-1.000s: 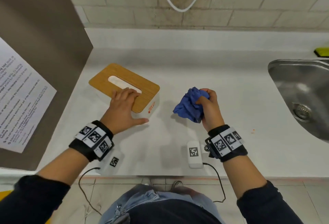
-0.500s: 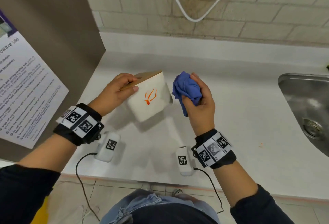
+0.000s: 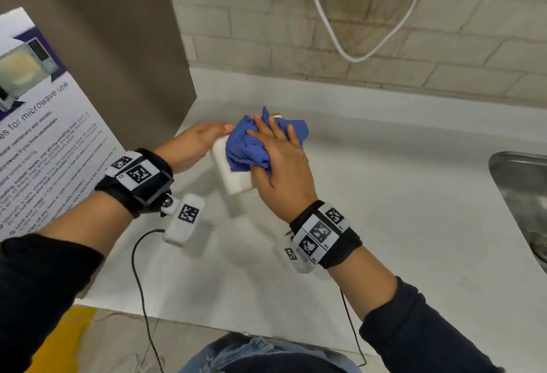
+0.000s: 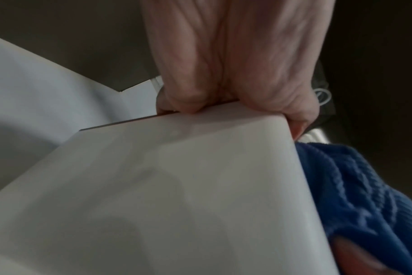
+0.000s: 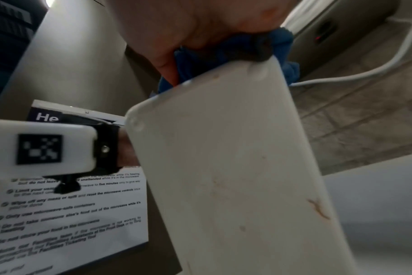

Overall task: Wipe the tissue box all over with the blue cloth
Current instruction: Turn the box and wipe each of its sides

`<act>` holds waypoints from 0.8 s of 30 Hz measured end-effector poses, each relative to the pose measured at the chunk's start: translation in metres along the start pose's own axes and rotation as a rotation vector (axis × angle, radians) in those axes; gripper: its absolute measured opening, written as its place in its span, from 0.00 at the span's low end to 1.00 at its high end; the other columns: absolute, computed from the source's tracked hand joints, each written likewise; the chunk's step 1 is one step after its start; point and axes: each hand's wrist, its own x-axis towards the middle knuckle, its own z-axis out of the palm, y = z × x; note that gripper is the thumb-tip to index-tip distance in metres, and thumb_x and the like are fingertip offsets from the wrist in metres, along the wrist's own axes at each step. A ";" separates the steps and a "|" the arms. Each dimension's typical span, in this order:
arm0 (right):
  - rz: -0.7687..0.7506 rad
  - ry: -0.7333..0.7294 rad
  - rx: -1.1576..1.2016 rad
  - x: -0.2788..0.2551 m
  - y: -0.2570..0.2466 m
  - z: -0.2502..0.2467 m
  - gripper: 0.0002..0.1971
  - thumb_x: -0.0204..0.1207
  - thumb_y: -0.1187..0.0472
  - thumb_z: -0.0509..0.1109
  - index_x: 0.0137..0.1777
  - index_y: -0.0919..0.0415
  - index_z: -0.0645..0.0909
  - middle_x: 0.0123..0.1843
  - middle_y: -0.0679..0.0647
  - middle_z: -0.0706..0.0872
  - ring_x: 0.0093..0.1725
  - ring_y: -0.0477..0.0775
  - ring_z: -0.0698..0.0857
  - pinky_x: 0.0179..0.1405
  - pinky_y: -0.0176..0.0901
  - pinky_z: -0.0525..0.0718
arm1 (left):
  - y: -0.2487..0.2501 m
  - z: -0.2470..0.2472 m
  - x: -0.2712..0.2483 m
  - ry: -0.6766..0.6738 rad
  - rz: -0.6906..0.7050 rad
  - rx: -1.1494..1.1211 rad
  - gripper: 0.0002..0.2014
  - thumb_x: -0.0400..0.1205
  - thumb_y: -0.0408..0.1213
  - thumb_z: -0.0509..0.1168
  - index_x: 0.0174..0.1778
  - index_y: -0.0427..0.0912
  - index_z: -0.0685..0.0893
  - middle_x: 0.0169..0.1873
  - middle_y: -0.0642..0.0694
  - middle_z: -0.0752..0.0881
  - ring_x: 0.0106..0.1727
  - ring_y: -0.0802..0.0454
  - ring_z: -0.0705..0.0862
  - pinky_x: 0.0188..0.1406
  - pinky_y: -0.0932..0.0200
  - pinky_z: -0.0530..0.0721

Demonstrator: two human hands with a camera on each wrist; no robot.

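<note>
The white tissue box (image 3: 233, 178) is held tilted above the counter, its wooden lid turned away from me. My left hand (image 3: 201, 141) grips it from the left, fingers (image 4: 223, 74) curled over the lid edge of the box (image 4: 176, 186). The bunched blue cloth (image 3: 247, 144) lies on the box's upper right face. My right hand (image 3: 278, 162) presses it there with fingers spread flat. In the right wrist view the box's stained white underside (image 5: 235, 167) fills the middle, with the cloth (image 5: 223, 52) above it. The cloth (image 4: 353, 186) shows beside the box in the left wrist view.
A steel sink (image 3: 521, 195) is set into the white counter (image 3: 384, 195) at the right. A brown panel with a microwave notice (image 3: 44, 135) stands at the left. A white cable (image 3: 355, 55) hangs on the brick wall behind.
My left hand lifted the box off the counter and tipped it up. My right hand brought the cloth from beside the box onto its face, fingers now flat over it.
</note>
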 end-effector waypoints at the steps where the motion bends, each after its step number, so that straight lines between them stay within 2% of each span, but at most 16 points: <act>1: -0.016 -0.029 0.002 0.004 -0.002 0.002 0.26 0.70 0.66 0.60 0.71 0.61 0.72 0.78 0.58 0.70 0.79 0.53 0.62 0.79 0.38 0.45 | 0.000 -0.004 0.003 0.014 -0.017 -0.016 0.10 0.79 0.45 0.58 0.44 0.50 0.84 0.33 0.65 0.90 0.41 0.70 0.85 0.44 0.76 0.77; 3: -0.055 -0.104 0.008 0.011 -0.006 0.005 0.26 0.70 0.64 0.58 0.70 0.60 0.73 0.77 0.57 0.71 0.78 0.53 0.65 0.78 0.33 0.46 | 0.002 -0.011 0.008 0.041 -0.052 -0.044 0.14 0.68 0.52 0.63 0.41 0.51 0.88 0.35 0.61 0.91 0.47 0.61 0.85 0.53 0.65 0.78; 5: -0.116 -0.194 0.013 0.013 -0.009 0.009 0.25 0.69 0.62 0.57 0.68 0.60 0.76 0.76 0.55 0.74 0.76 0.52 0.69 0.76 0.29 0.48 | 0.002 -0.016 0.011 0.021 -0.082 -0.068 0.18 0.62 0.56 0.63 0.37 0.50 0.89 0.32 0.57 0.91 0.40 0.60 0.86 0.49 0.63 0.80; 7: -0.192 -0.261 0.027 0.009 -0.007 0.010 0.24 0.68 0.60 0.56 0.64 0.60 0.79 0.72 0.56 0.79 0.73 0.52 0.73 0.75 0.28 0.52 | 0.004 -0.016 0.011 -0.030 -0.091 -0.068 0.18 0.63 0.55 0.64 0.40 0.47 0.85 0.27 0.56 0.90 0.31 0.63 0.85 0.38 0.68 0.81; 9: -0.253 -0.290 0.068 0.004 -0.003 0.007 0.22 0.66 0.61 0.57 0.59 0.60 0.83 0.67 0.55 0.84 0.70 0.52 0.77 0.74 0.33 0.59 | 0.004 -0.016 0.013 -0.066 -0.078 -0.073 0.14 0.69 0.50 0.62 0.40 0.43 0.82 0.23 0.56 0.89 0.26 0.63 0.84 0.30 0.71 0.79; 10: -0.272 -0.294 0.101 0.002 0.000 0.005 0.21 0.65 0.62 0.57 0.56 0.60 0.84 0.64 0.54 0.86 0.68 0.51 0.78 0.73 0.37 0.64 | 0.003 -0.017 0.013 -0.068 -0.068 -0.073 0.14 0.71 0.49 0.60 0.40 0.42 0.82 0.24 0.55 0.89 0.27 0.63 0.85 0.30 0.71 0.80; 12: -0.279 -0.287 0.174 -0.002 0.005 -0.002 0.20 0.64 0.64 0.56 0.50 0.60 0.86 0.58 0.53 0.89 0.65 0.51 0.82 0.70 0.42 0.71 | 0.001 -0.017 0.012 -0.069 -0.064 -0.056 0.16 0.68 0.54 0.65 0.40 0.47 0.87 0.31 0.56 0.92 0.35 0.62 0.87 0.39 0.68 0.82; 14: -0.262 -0.257 0.227 -0.009 0.011 -0.009 0.20 0.62 0.66 0.56 0.46 0.60 0.87 0.52 0.53 0.91 0.61 0.52 0.84 0.66 0.47 0.77 | 0.000 -0.016 0.009 -0.079 -0.052 -0.043 0.19 0.61 0.60 0.70 0.38 0.51 0.91 0.36 0.57 0.92 0.41 0.62 0.88 0.44 0.69 0.82; 15: -0.253 -0.241 0.245 -0.014 0.015 -0.013 0.20 0.61 0.68 0.56 0.45 0.61 0.88 0.50 0.54 0.91 0.60 0.53 0.85 0.64 0.50 0.78 | 0.000 -0.014 0.008 -0.084 -0.049 -0.039 0.18 0.61 0.59 0.70 0.38 0.53 0.91 0.37 0.57 0.92 0.41 0.63 0.87 0.44 0.71 0.82; 17: -0.225 -0.204 0.282 -0.023 0.025 -0.022 0.20 0.56 0.75 0.58 0.42 0.63 0.88 0.46 0.56 0.92 0.57 0.55 0.87 0.60 0.56 0.81 | 0.003 -0.010 0.003 -0.078 -0.039 -0.036 0.15 0.65 0.56 0.64 0.37 0.53 0.91 0.36 0.58 0.92 0.40 0.64 0.86 0.42 0.72 0.81; 19: -0.163 -0.140 0.322 -0.029 0.035 -0.034 0.21 0.52 0.78 0.57 0.39 0.65 0.88 0.43 0.58 0.92 0.53 0.57 0.88 0.54 0.58 0.83 | 0.003 -0.007 0.001 -0.074 -0.025 -0.026 0.16 0.67 0.55 0.60 0.38 0.52 0.90 0.36 0.58 0.91 0.41 0.64 0.85 0.45 0.69 0.79; 21: -0.083 -0.038 0.318 -0.031 0.046 -0.047 0.20 0.53 0.76 0.55 0.36 0.68 0.87 0.41 0.61 0.91 0.50 0.57 0.88 0.52 0.58 0.84 | 0.002 -0.005 -0.001 -0.049 -0.026 -0.014 0.18 0.67 0.56 0.60 0.44 0.50 0.87 0.41 0.56 0.89 0.45 0.60 0.84 0.52 0.63 0.77; 24: 0.013 0.126 0.186 -0.032 0.060 -0.064 0.16 0.59 0.78 0.57 0.36 0.68 0.86 0.44 0.60 0.87 0.47 0.58 0.87 0.50 0.57 0.84 | -0.002 -0.002 -0.004 -0.023 -0.016 -0.010 0.21 0.69 0.56 0.59 0.49 0.46 0.85 0.46 0.52 0.88 0.48 0.58 0.83 0.56 0.57 0.74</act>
